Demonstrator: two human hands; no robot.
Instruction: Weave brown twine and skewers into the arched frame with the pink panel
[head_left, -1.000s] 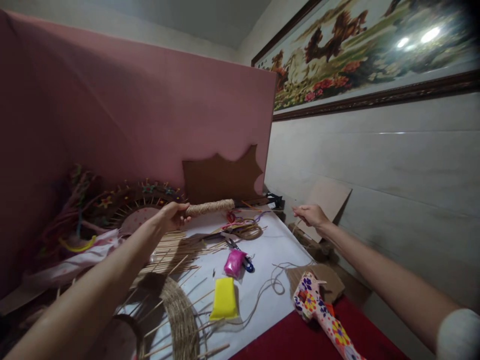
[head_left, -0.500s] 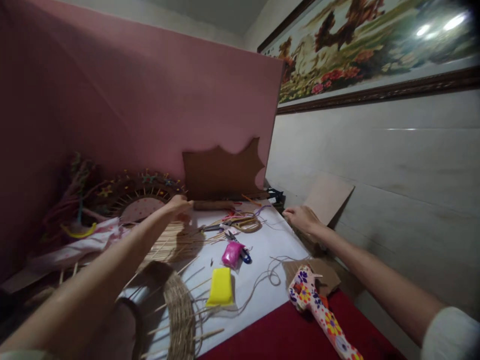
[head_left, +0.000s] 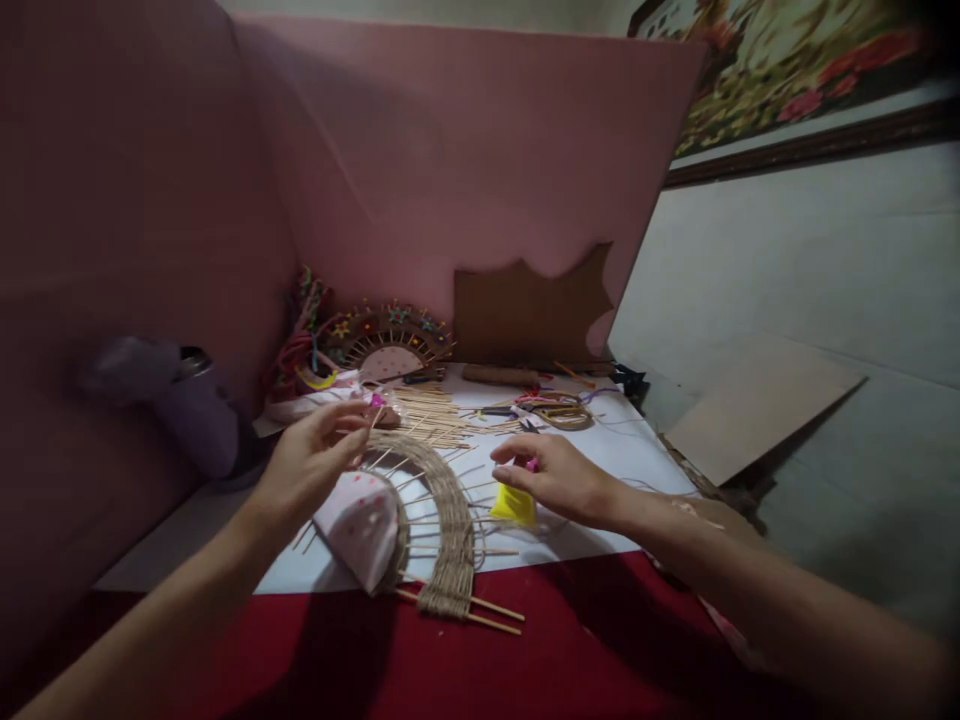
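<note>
My left hand (head_left: pixel 319 455) hovers at the upper left of the woven twine arc (head_left: pixel 454 530), its fingers loosely curved and apart. A small pink item (head_left: pixel 377 400) and a thin stick show by its fingertips; whether it touches them I cannot tell. My right hand (head_left: pixel 555 475) is over the yellow packet (head_left: pixel 514 508), thumb and fingers bent with a gap between them, and nothing visible inside. Thin sticks radiate through the arc from a half-round, spotted white cloth piece (head_left: pixel 360 525), which lies under and right of my left hand.
Loose sticks (head_left: pixel 431 415), scissors (head_left: pixel 495 411) and a coil of cord (head_left: pixel 566 412) lie behind. A decorated fan-shaped piece (head_left: pixel 390 345) and brown cardboard (head_left: pixel 529 315) stand against the pink panel (head_left: pixel 465 150). A purple object (head_left: pixel 199 425) is at left; red cloth (head_left: pixel 480 660) covers the front.
The view has swung left. My hands have come closer together and lower, and their fingers have loosened. The woven arc now shows more fully between my arms.
</note>
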